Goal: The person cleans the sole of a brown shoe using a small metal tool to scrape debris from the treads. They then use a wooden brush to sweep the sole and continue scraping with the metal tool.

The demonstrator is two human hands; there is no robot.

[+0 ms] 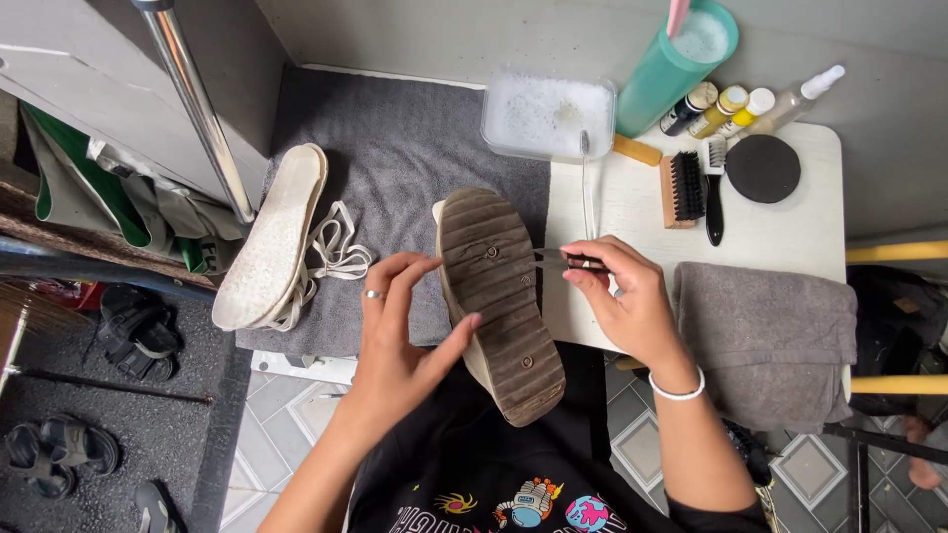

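Head view shows our left hand [400, 331] gripping the shoe [499, 301] sole-up over our lap, while our right hand [622, 296] pinches tweezers [555, 257] at its tread. Grime darkens the sole; the soapy tub [546, 114] and brush [683, 188] sit unused.

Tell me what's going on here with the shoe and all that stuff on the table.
A person holds a shoe sole-up over their lap, left hand steadying it. The right hand pinches a thin dark tool with its tip at the sole's edge. On the grey towel lie two insoles and white laces. The white table carries a tub of soapy water, a wooden brush, small bottles and a folded grey cloth.
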